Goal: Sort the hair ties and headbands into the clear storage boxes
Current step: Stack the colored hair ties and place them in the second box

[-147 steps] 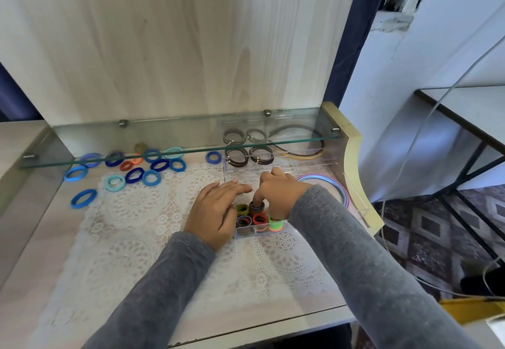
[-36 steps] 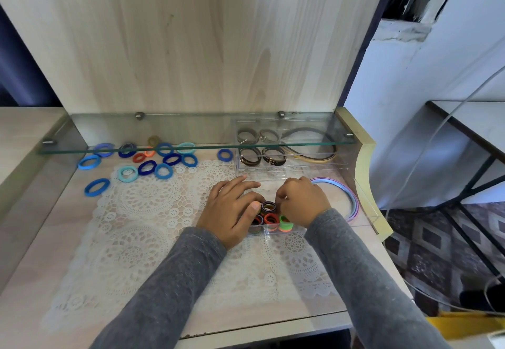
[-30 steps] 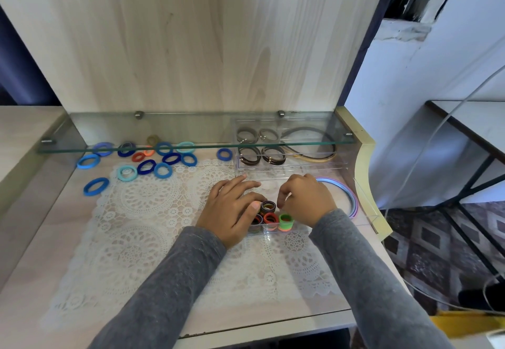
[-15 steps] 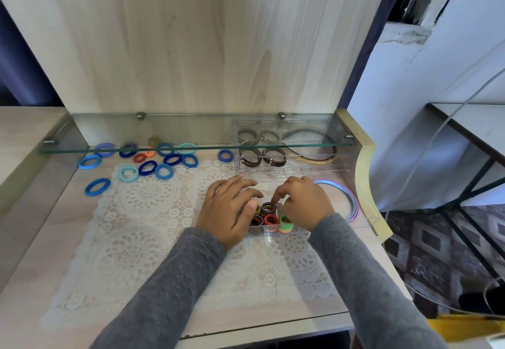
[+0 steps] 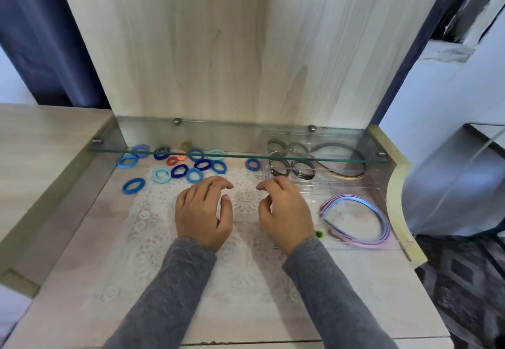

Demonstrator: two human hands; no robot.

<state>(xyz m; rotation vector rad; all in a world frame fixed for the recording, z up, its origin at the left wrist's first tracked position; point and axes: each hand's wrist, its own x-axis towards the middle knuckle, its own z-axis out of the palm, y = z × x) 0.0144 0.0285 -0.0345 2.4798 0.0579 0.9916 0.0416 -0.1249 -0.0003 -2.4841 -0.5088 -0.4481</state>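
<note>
left hand point(image 5: 203, 212) and right hand point(image 5: 285, 212): fingers loosely curled, empty, over lace doily point(image 5: 243, 204); blue hair ties point(image 5: 188, 175) just beyond left fingers, apart

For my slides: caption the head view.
Left hand and right hand empty over lace mat; blue hair ties loose left, pastel headbands boxed right.

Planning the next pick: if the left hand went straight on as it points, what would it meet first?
The left hand would likely meet the blue hair ties first; its height is unclear.
</note>
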